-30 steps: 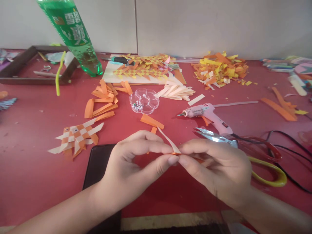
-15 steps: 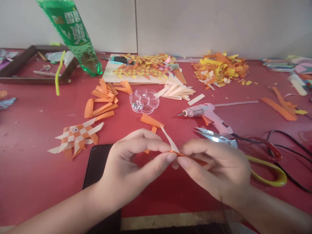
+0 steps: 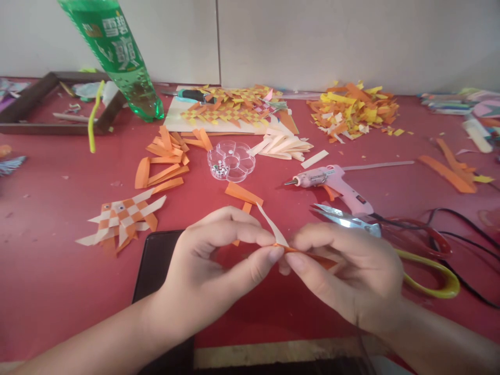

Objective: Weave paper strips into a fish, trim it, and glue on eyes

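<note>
Over on the left, the woven paper fish lie on the red table. Next, the left hand pinches the folded orange-and-cream strips between thumb and finger, and the right hand grips them just beside it, near the scissors.

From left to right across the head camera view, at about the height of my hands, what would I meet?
Woven orange-and-white paper fish → left hand → pale paper strip rising from the pinching fingertips → right hand → yellow handle loop.
</note>
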Tool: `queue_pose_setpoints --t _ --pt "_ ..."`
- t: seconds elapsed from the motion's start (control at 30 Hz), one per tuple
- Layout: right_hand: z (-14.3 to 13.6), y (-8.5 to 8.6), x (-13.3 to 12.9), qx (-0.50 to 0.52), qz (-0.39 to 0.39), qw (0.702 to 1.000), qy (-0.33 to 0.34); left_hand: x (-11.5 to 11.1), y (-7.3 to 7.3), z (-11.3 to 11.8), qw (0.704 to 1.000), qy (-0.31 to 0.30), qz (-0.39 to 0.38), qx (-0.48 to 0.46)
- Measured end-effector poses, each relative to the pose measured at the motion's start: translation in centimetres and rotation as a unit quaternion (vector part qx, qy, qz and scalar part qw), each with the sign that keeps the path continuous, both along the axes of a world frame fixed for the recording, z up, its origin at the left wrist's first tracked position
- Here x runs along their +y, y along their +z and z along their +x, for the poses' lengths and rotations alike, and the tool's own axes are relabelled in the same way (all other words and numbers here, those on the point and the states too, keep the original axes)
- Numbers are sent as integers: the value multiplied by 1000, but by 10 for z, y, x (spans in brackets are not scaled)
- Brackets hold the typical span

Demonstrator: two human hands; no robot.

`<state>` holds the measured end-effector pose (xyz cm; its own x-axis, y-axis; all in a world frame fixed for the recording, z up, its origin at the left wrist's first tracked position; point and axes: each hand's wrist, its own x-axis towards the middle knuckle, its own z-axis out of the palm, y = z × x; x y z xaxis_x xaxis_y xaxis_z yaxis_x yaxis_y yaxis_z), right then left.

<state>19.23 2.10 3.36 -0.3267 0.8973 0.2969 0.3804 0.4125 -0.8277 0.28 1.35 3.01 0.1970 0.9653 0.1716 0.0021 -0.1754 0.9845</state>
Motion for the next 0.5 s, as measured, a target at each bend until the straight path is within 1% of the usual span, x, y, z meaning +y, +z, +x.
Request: queue_pose_setpoints --t 0.23,0.5 --pt "-1 1 0 14 -3 1000 3 1 0 0 1000 2 -4 -9" --pt "-2 3 2 9 3 1000 -3 2 -1 1 999 -3 -33 -25"
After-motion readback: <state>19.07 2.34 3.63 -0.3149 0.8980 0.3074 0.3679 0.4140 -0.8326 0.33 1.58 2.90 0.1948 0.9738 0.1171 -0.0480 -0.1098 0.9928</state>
